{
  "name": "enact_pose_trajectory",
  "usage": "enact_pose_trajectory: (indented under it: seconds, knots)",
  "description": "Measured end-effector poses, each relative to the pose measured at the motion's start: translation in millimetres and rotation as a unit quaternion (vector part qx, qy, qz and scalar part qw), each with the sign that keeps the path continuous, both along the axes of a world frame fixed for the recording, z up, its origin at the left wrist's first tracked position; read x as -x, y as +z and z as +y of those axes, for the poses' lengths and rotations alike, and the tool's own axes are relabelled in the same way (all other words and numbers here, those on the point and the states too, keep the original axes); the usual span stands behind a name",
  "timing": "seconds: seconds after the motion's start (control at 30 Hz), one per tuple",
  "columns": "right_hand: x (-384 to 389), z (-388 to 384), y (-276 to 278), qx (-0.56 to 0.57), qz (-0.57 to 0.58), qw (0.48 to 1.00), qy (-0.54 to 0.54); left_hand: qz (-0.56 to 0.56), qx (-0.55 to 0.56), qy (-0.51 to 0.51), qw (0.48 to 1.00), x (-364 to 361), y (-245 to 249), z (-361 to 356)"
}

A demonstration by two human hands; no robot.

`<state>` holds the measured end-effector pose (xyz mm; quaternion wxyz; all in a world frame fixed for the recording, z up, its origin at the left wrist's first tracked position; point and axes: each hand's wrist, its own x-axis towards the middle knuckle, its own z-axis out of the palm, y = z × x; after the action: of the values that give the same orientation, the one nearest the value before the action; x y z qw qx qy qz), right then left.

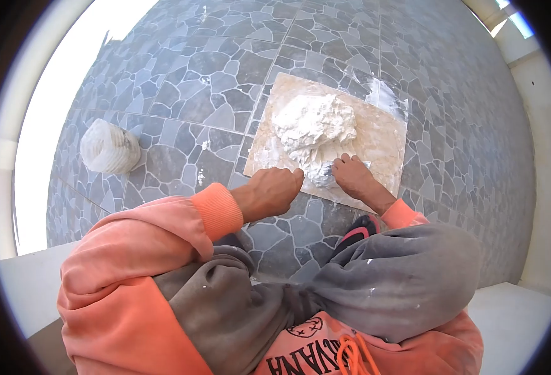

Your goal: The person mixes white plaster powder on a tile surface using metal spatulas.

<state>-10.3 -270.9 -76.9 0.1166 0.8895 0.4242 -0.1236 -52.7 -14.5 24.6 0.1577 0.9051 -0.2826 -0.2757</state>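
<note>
A large mound of white paste point(316, 122) lies on a square, beige board point(378, 134) on the floor. My right hand point(353, 175) is closed at the lower right edge of the paste, around a flat tool point(367, 164) that shows only in small parts beside the fingers. My left hand point(274, 190) is curled shut at the board's lower left edge, its fingertips close to the lower paste. What the left fingers hold, if anything, is hidden under the hand.
A whitish, ribbed container or roll point(109, 147) stands on the stone-patterned floor point(188, 81) at the left. White smears point(383, 97) mark the board's upper right edge. A dark sandal with a pink strap point(360, 230) is just below the board.
</note>
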Motion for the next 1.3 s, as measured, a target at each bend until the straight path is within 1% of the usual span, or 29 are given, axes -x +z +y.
enact_pose_trajectory:
  seconds: [0.07, 0.1, 0.2, 0.23, 0.27, 0.33, 0.43, 0.53, 0.57, 0.63, 0.73, 0.77, 0.87, 0.97, 1.07, 1.1, 1.17, 1.2, 1.23, 1.3]
  knots:
    - [-5, -1, 16, 0.008, -0.039, 0.999, -0.031, -0.002, 0.005, -0.002, 1.0, 1, -1, 0]
    - [-3, -2, 11, 0.0, -0.088, 0.996, -0.034, -0.004, 0.009, -0.007, 1.0, 2, -1, 0]
    - [18, -10, -9, -0.012, -0.03, 0.999, 0.005, -0.006, 0.016, -0.006, 1.0, 0, 1, -2]
    - [24, -9, -12, -0.014, -0.016, 1.0, -0.009, -0.004, 0.018, -0.003, 1.0, 0, 1, -3]
    - [26, -14, -12, -0.02, -0.023, 0.999, -0.022, -0.008, 0.01, -0.003, 1.0, -1, 2, -4]
    - [31, -10, 15, -0.033, -0.032, 0.998, -0.045, -0.013, -0.005, -0.001, 1.0, 1, 3, -4]
    - [40, -10, 1, -0.081, -0.093, 0.991, -0.042, -0.011, -0.006, -0.006, 1.0, 1, 1, -4]
    - [41, -11, -5, -0.012, -0.004, 1.0, 0.013, -0.006, -0.009, -0.007, 1.0, -1, 4, -7]
    - [38, -12, -4, -0.016, -0.012, 1.0, 0.0, -0.004, -0.013, -0.002, 1.0, -1, 4, -6]
    - [27, -5, 17, -0.021, -0.029, 0.999, -0.028, 0.001, -0.02, 0.004, 1.0, 0, 2, -6]
    - [8, -3, 1, -0.028, -0.132, 0.99, -0.051, 0.0, -0.022, -0.005, 1.0, 0, 0, -3]
    - [3, -7, -16, -0.017, -0.11, 0.993, -0.038, 0.0, -0.019, -0.007, 1.0, 0, 2, -4]
    - [-1, -9, -28, 0.0, -0.032, 0.999, 0.011, -0.004, -0.017, -0.007, 1.0, -1, 4, -2]
    - [-12, 8, 25, -0.002, -0.023, 0.999, -0.03, 0.0, -0.022, 0.002, 1.0, 2, 2, -3]
    - [-15, 13, -7, -0.031, -0.082, 0.995, -0.044, 0.005, -0.014, -0.004, 1.0, 1, 6, -5]
    - [-11, 17, -12, -0.001, -0.039, 0.999, -0.024, 0.0, -0.008, -0.006, 1.0, 1, 7, -5]
    - [-8, 11, -18, 0.0, 0.003, 1.0, -0.012, -0.004, -0.009, -0.003, 1.0, 0, 6, -4]
    - [-7, 15, -8, 0.002, 0.027, 1.0, -0.002, -0.004, -0.015, 0.003, 1.0, 0, 5, -4]
    - [-9, 14, 4, 0.006, 0.041, 0.999, -0.019, -0.001, -0.019, 0.01, 1.0, 2, 4, -4]
    - [-10, 16, 10, -0.004, -0.026, 0.999, -0.047, 0.003, -0.015, 0.009, 1.0, 4, 3, -1]
